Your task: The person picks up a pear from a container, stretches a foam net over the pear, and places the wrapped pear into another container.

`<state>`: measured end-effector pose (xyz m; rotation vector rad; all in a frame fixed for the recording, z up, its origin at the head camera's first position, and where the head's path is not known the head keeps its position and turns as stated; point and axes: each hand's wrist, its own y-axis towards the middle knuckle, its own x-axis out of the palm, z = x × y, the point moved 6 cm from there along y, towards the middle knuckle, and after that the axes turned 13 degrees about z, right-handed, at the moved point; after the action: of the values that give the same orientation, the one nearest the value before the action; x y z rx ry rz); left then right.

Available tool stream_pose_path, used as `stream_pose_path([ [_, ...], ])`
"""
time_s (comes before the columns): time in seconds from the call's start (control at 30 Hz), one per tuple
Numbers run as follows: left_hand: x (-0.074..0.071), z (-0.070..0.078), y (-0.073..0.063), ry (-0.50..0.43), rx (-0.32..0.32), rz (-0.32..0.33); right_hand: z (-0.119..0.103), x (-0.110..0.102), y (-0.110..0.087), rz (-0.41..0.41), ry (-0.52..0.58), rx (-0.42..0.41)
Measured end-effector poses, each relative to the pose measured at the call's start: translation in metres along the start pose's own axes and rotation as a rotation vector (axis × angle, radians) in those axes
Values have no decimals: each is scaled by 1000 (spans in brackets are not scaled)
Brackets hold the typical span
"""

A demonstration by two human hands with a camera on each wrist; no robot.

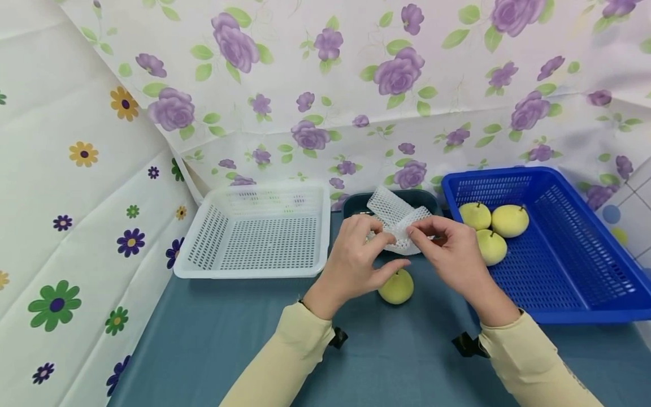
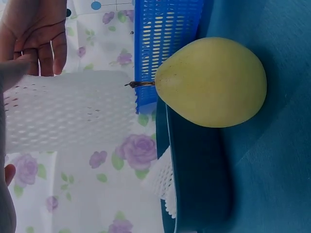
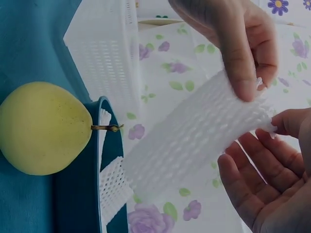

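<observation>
My left hand (image 1: 353, 257) and right hand (image 1: 452, 251) hold a white foam net sleeve (image 3: 184, 136) between them at its upper end. In the right wrist view, the right thumb and index finger pinch the rim while the other fingers spread loosely. The left hand grips the opposite side of that rim, its thumb lying along the mesh. A yellow-green pear (image 1: 396, 287) with its stem up stands on the table below the hands. Right behind it is a dark teal tray (image 1: 353, 204) with more foam net sleeves (image 1: 389, 206), partly hidden by my hands.
A white perforated basket (image 1: 269, 243) stands to the left. On the right, a blue basket (image 1: 551, 271) holds three pears (image 1: 510, 220) in its left corner. A teal cloth (image 1: 229, 339) covers the table, and a flowered sheet (image 1: 305, 85) hangs behind.
</observation>
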<state>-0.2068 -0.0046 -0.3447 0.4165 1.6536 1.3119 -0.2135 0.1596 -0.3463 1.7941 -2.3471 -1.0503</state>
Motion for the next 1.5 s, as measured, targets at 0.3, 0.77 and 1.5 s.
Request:
stream_pose_path([
  [0.3, 8, -18, -2, -212, -300, -153, -17, -8, 7, 0, 140, 110],
  [0.77, 20, -40, -16, -922, -895, -199, 19, 7, 10, -150, 249, 247],
  [1.5, 16, -38, -15, -975, -1035, -148, 21, 28, 1, -165, 176, 311],
])
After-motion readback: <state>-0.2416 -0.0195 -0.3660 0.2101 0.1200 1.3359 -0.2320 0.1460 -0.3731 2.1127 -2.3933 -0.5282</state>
